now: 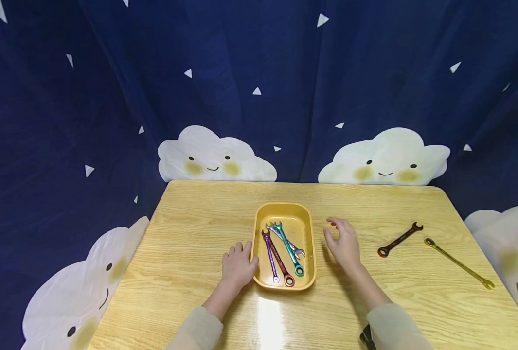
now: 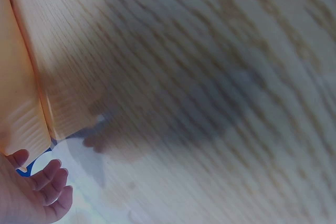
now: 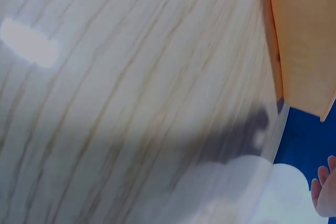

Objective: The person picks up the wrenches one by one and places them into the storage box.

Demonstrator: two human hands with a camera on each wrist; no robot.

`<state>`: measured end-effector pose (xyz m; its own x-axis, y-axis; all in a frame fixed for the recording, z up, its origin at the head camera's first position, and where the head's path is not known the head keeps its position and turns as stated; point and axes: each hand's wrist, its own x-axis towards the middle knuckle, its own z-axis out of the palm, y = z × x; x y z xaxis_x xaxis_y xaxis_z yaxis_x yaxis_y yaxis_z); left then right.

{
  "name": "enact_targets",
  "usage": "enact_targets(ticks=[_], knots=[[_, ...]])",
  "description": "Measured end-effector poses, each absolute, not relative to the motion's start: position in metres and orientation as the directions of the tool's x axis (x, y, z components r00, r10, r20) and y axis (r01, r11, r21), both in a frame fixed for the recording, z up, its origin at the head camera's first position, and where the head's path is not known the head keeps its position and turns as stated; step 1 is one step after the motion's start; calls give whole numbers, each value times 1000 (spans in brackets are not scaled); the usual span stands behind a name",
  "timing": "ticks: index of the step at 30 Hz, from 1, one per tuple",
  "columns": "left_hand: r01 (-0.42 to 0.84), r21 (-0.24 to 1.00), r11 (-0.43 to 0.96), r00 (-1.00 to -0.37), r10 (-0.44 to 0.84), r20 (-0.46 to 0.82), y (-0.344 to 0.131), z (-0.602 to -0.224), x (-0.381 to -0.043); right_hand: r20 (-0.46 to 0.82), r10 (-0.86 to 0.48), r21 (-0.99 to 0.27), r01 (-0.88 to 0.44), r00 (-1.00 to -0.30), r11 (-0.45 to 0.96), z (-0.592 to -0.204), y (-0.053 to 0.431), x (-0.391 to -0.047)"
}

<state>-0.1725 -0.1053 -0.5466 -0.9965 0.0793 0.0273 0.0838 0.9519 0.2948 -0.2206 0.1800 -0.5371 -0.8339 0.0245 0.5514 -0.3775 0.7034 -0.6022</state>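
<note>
A yellow plastic tray stands on the table with several combination wrenches in it. Among them lie a purple wrench, a red wrench, a teal wrench and a silver wrench, partly crossing each other. Beside the tray's left wall is my left hand, its fingers loosely extended and its thumb close to the rim. My right hand hovers right of the tray, fingers relaxed and slightly bent, holding nothing. Both wrist views show the tray's outer wall near the relaxed fingers.
On the table's right side lie a dark red wrench and, farther right, a gold wrench. The wooden table has rounded back corners. Behind it hangs a dark blue curtain with smiling clouds and white triangles.
</note>
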Motion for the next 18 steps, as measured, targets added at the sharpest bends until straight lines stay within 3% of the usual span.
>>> enact_targets(ticks=[18], knots=[[72, 301, 951, -997, 69, 20, -105, -550, -174, 569, 78, -571, -326, -819, 754, -546, 217, -218]])
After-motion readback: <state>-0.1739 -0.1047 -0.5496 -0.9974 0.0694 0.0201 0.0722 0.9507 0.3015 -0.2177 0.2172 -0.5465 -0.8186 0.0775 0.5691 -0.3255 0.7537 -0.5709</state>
